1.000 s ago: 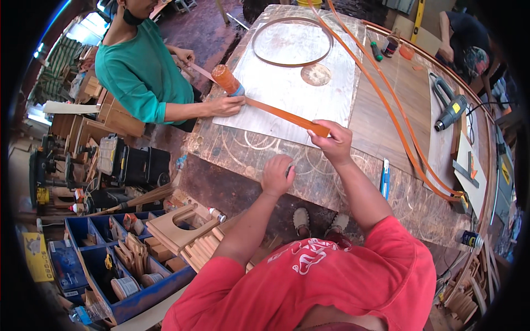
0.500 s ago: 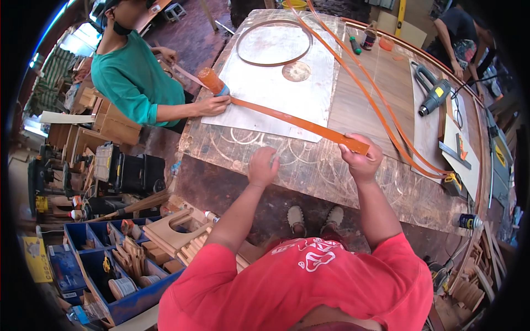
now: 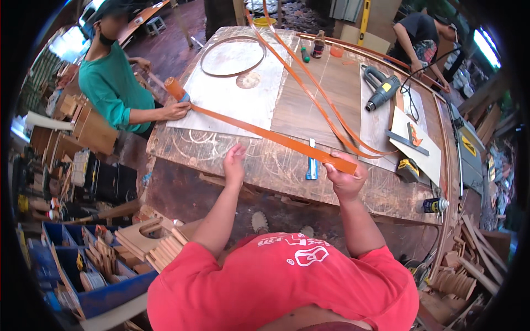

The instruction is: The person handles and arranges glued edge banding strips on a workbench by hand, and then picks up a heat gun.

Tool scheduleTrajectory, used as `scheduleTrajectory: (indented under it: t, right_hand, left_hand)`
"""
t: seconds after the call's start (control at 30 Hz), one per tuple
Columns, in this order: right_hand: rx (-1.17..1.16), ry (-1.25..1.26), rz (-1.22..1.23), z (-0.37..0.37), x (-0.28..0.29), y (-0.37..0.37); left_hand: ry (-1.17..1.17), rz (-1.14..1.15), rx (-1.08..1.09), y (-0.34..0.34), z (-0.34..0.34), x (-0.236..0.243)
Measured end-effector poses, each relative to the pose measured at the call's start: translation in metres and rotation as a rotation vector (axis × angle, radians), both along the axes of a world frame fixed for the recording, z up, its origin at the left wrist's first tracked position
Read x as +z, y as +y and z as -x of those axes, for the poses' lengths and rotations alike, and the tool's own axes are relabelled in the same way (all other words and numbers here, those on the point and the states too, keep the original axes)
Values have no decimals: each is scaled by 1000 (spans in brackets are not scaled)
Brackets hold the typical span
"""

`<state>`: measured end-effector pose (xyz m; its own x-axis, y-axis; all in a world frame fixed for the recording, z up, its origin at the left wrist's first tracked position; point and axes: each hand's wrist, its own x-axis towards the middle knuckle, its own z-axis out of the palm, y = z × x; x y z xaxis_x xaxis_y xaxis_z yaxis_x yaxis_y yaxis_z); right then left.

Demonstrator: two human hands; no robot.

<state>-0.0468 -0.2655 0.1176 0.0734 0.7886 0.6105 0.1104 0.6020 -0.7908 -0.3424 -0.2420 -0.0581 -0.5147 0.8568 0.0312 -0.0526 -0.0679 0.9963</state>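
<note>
A long, flat orange strip [image 3: 270, 135] stretches slantwise over the worktable. My right hand [image 3: 348, 179] grips its near end, thumb on top. At the far end a co-worker's hand [image 3: 175, 111] holds the strip beside an orange cylindrical object [image 3: 175, 87] with a blue part. My left hand [image 3: 234, 161] is raised at the table's front edge, below the strip and apart from it; its fingers are loosely extended with nothing in them. A blue utility knife [image 3: 312, 168] lies on the table just left of my right hand, partly covered by the strip.
A looped orange strip [image 3: 326, 105] crosses the worktable [image 3: 265, 176]. On the right lie a heat gun [image 3: 382, 91], a square [image 3: 407, 142], a tape measure [image 3: 408, 170] and a spray can [image 3: 434, 206]. A thin hoop [image 3: 207, 52] rests at far left. Another person [image 3: 425, 41] bends over at far right.
The view has shifted, so the table sits further left and lower. My right hand still holds the strip's end, and the utility knife beside it now shows. My left hand stays empty.
</note>
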Motion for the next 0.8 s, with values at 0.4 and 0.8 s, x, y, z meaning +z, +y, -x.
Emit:
scheduleTrajectory:
  t: [0.4, 0.8]
  right_hand:
    - [77, 188, -76, -128, 21, -42]
    - [56, 155, -104, -271, 40, -112]
  left_hand:
    - [-523, 66, -3, -43, -82, 42]
    - [-1047, -277, 118, 30, -113, 57]
